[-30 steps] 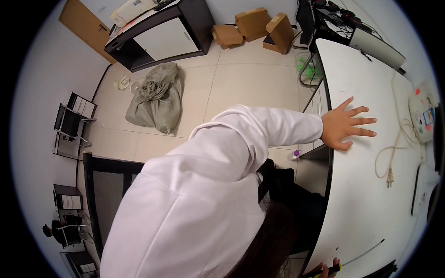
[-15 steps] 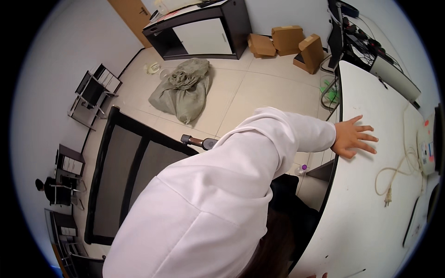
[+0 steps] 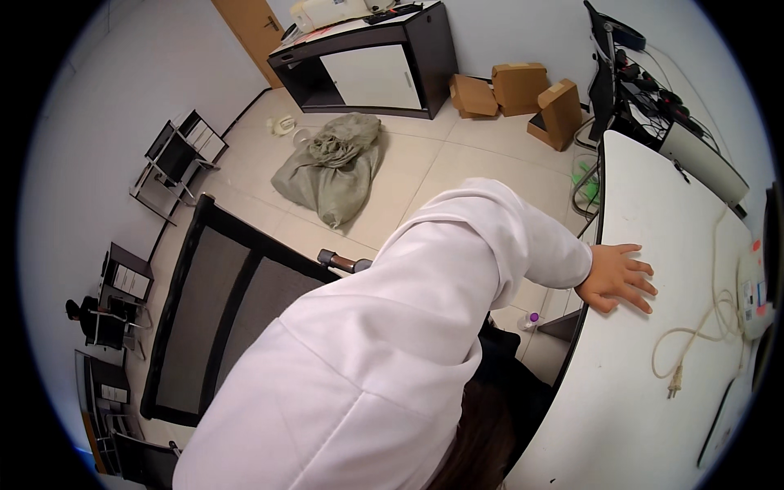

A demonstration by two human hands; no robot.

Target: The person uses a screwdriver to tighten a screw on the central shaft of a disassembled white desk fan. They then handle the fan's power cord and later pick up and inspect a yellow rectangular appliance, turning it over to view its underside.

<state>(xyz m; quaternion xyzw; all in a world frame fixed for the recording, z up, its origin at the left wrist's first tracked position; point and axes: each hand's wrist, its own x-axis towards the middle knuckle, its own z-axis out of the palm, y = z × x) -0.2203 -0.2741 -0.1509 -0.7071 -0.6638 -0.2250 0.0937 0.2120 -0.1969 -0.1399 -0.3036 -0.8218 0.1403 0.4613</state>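
Note:
My left hand [image 3: 616, 278] lies palm down on the white desk [image 3: 588, 408], close to its left edge, with the fingers spread and nothing in them. The white-sleeved arm [image 3: 392, 286] reaches across from the lower left and hides much of the middle of the view. To the right of the hand, a pale power cord [image 3: 694, 333] curls over the desktop, its two-pin plug [image 3: 675, 380] lying loose. That cord runs beside a white device [image 3: 755, 286] at the far right. My right hand is out of sight.
A mesh-backed chair [image 3: 200, 310] stands left of my arm. On the tiled floor sit a tied grey-green sack [image 3: 331, 167] and several cardboard boxes [image 3: 521, 88]. A dark cabinet [image 3: 429, 61] is against the far wall. A monitor [image 3: 702, 167] stands on the desk's far right.
The view has shifted, so the desk and my left hand appear lower. My left hand remains flat on the desk. Fingertips at the lower edge have left the view.

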